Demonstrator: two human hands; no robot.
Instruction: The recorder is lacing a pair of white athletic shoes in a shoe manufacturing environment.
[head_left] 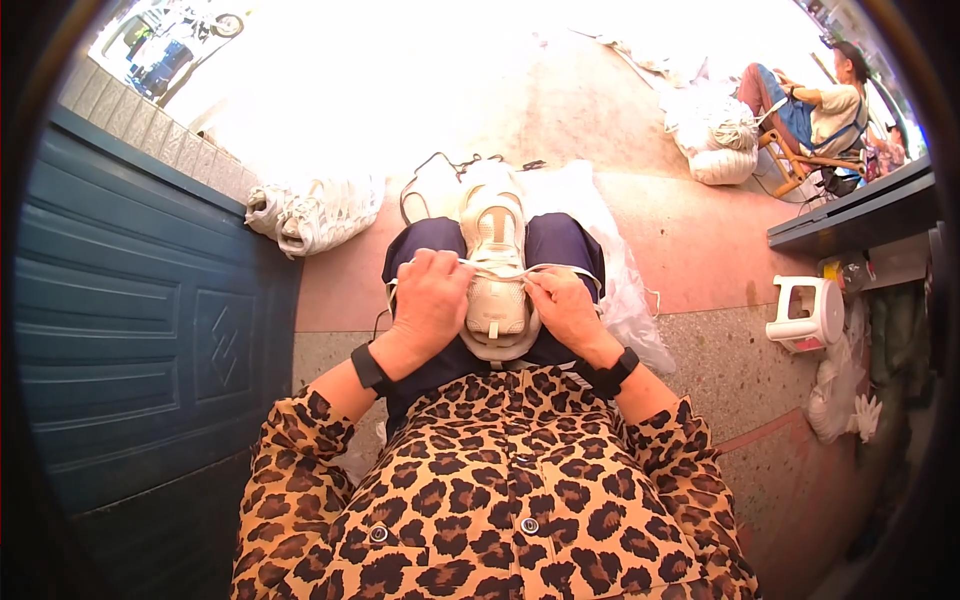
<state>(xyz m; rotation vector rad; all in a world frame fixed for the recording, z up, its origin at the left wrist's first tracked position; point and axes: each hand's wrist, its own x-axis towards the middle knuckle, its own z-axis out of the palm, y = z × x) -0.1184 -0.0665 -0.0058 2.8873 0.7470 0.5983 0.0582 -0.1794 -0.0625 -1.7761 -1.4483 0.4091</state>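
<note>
A beige sneaker (498, 303) rests on my lap, between my two thighs in dark blue trousers. A pale shoelace (505, 271) is drawn across its upper from side to side. My left hand (432, 303) is closed on the lace at the shoe's left side, knuckles up. On the other side, my right hand (566, 312) pinches the lace between thumb and forefinger. Both hands lie close against the sneaker; the left fingertips are partly hidden.
White sneakers (320, 213) stand by the blue panelled door (150, 330) at left. Clear plastic (630, 310) lies beside my right leg. A white stool (806, 313) is at right. Farther back, a person (830, 110) sits near a white bundle (718, 140). Dark cord (455, 165) trails beyond my knees.
</note>
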